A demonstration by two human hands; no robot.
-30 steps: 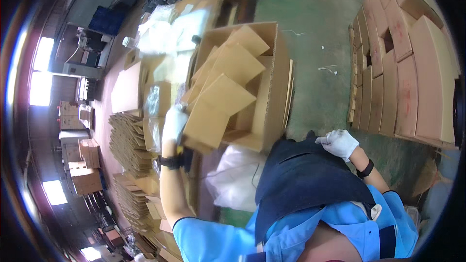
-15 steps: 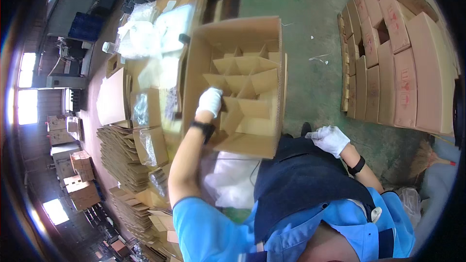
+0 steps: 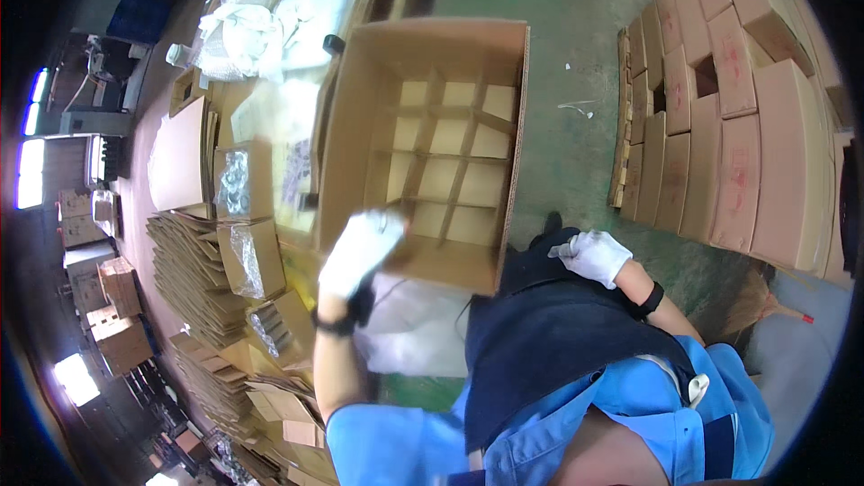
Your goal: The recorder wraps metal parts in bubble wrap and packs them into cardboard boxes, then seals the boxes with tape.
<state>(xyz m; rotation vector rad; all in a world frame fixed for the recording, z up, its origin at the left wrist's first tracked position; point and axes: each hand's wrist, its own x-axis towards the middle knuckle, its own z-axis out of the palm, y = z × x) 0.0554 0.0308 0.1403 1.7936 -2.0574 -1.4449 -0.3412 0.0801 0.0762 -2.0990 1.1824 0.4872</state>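
An open cardboard box (image 3: 355, 139) stands at the table's edge in front of me. Inside it, a cardboard divider grid (image 3: 461, 158) sits low, its strips crossing into several square cells. My left hand (image 3: 364, 247), in a white glove, is over the box's near left corner; its fingers are smeared by motion and I cannot tell what they hold. Beside the dark apron (image 3: 558, 324), right of the box, my right hand (image 3: 598, 259) is closed, white-gloved, fingers curled in. Whatever is between those fingers, if anything, is hidden.
Stacked cartons (image 3: 693, 126) stand on a pallet at the right. Flattened cardboard (image 3: 193, 274) is piled at the left, near boxes with plastic-wrapped contents (image 3: 236, 178). Clear plastic bags (image 3: 243, 36) lie on the table; a broom (image 3: 765, 304) is at the lower right.
My left hand has come out of the box toward its near left corner. The divider strips, raised and slanted before, now lie lower in a squared grid. My right hand stays closed beside the apron.
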